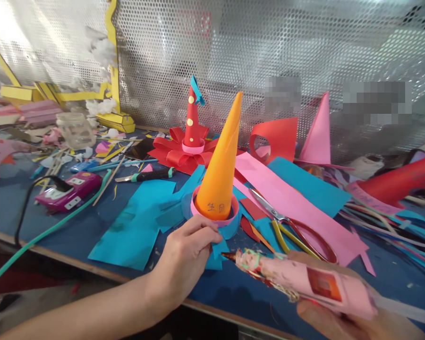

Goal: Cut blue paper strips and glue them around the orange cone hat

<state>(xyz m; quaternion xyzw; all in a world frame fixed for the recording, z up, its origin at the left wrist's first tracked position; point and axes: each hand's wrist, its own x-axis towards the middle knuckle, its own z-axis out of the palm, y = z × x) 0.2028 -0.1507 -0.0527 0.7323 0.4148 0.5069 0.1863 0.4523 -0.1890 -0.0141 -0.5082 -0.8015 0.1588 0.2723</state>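
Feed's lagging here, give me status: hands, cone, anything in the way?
Left hand pinching blue strip at orange cone base. Right hand gripping pink glue gun, nozzle near strip. Scissors lying close right.

Bright paper hats and scraps on a blue table

The tall cone (221, 165) is orange, with small dark marks near the bottom and a pink ring (233, 215) and a blue band (230, 230) around its base. The small hat (192, 120) behind it is red with yellow dots, a blue curl on top and a red paper flower (170, 153) under it. Another cone (318, 130) is pink. Paper sheets (134, 226) are blue, and a long strip (290, 200) is pink. The scissors (297, 233) have red and yellow handles. The glue gun (304, 283) is pink with an orange square. The table (7, 208) is blue. The wall (304, 42) is shiny silver with tiny dots.
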